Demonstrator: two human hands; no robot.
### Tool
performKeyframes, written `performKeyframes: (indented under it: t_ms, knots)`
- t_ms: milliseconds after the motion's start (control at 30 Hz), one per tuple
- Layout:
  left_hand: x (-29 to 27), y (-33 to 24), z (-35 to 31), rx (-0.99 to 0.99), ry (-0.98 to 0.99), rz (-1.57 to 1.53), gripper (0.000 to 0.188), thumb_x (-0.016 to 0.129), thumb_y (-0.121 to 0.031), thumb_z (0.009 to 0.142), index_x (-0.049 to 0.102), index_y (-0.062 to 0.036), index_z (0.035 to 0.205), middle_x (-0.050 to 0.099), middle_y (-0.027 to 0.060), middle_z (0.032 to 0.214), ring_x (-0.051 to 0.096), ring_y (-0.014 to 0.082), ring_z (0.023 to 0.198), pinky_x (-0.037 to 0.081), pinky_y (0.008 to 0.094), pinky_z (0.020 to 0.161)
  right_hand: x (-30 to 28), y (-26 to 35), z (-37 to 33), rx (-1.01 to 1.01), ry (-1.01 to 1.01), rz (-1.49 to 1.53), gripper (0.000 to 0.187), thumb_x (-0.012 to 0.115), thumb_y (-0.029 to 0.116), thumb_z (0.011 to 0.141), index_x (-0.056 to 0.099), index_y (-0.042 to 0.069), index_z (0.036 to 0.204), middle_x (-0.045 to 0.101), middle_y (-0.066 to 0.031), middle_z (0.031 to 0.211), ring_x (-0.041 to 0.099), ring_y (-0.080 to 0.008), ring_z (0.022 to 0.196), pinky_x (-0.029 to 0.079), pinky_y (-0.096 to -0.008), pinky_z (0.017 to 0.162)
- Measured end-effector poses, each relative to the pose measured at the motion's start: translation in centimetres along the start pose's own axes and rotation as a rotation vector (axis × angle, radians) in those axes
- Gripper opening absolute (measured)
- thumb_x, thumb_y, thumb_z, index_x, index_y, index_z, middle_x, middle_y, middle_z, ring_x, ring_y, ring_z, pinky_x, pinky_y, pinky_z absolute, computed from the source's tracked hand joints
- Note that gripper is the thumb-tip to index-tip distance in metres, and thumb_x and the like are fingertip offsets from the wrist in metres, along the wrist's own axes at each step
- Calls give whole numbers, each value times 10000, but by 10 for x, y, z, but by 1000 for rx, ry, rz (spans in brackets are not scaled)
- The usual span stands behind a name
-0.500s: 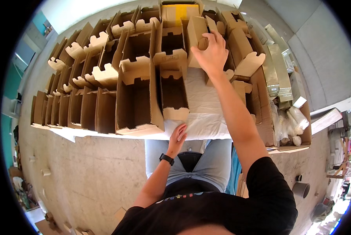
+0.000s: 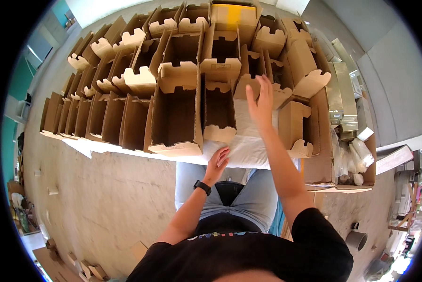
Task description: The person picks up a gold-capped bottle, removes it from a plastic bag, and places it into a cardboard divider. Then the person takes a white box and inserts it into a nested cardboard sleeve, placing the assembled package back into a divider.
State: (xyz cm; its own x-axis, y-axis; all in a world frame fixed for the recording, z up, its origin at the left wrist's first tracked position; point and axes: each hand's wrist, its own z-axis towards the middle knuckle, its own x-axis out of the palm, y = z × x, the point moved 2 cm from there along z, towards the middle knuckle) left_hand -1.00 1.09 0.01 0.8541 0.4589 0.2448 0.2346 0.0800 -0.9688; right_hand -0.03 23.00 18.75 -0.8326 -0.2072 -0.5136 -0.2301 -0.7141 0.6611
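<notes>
My right hand point(image 2: 262, 104) is over the white cloth point(image 2: 249, 141), fingers stretched upward and thumb apart, holding nothing. Its fingertips are close to the cut front flap of a narrow brown cardboard bin point(image 2: 245, 86); whether they touch cannot be made out. My left hand point(image 2: 217, 160) rests at the cloth's near edge, loosely bent with nothing in it. Just beyond that hand stands another narrow cardboard bin point(image 2: 220, 133), its top uncovered. To its left is a wider cardboard bin point(image 2: 175, 149) with a dark inside.
Rows of similar cardboard bins point(image 2: 136, 123) fill the table's left and back. A carton with yellow tape point(image 2: 234, 18) stands at the back. Right of the cloth is a bin point(image 2: 291, 127), then a large box point(image 2: 320, 164) holding long cartons point(image 2: 346, 91) and plastic-wrapped items point(image 2: 359, 155).
My right hand has let go of a narrow cardboard bin and drawn back toward me. That bin now stands with its top opening showing. My left hand stays by the cloth's edge.
</notes>
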Motion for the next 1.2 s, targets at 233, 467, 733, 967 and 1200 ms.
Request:
performKeyframes:
  t_ms: [233, 467, 733, 967, 1200]
  knots:
    - [-1, 3, 4, -4, 13, -9, 453, 514, 10, 936, 387, -25, 1369, 464, 71, 1350, 393, 174, 1327, 308, 324, 1107, 9, 48, -74, 172, 65, 144, 526, 564, 375, 916, 468, 13, 1284, 543, -267, 1234, 551, -413, 1107, 440, -438, 927]
    - [0, -1, 7, -31, 11, -50, 463, 563, -2, 915, 415, -22, 1353, 466, 93, 1357, 395, 175, 1326, 324, 321, 1100, 4, 45, -82, 259, 68, 6, 402, 539, 267, 887, 517, 18, 1201, 660, -225, 972, 642, -417, 859, 507, -469, 750]
    - [17, 5, -18, 31, -128, 36, 469, 567, -6, 914, 405, -33, 1354, 444, 81, 1360, 396, 202, 1318, 360, 335, 1066, -21, 44, -86, 424, 109, -142, 295, 526, 132, 821, 629, 9, 1069, 685, -208, 855, 669, -364, 797, 516, -423, 739]
    - [25, -17, -38, 148, -401, 59, 539, 597, 20, 861, 377, -40, 1349, 425, 89, 1369, 484, 230, 1211, 412, 359, 1007, -31, 19, -113, 395, 34, -58, 302, 516, 105, 810, 635, 4, 1068, 666, -224, 800, 650, -388, 755, 507, -439, 710]
    - [33, -61, -45, 222, -414, 119, 478, 518, -155, 951, 361, -16, 1380, 378, 120, 1410, 363, 250, 1307, 272, 381, 1103, -78, 41, -134, 400, 60, -141, 295, 533, 103, 804, 641, 29, 1068, 657, -227, 751, 643, -399, 711, 505, -474, 660]
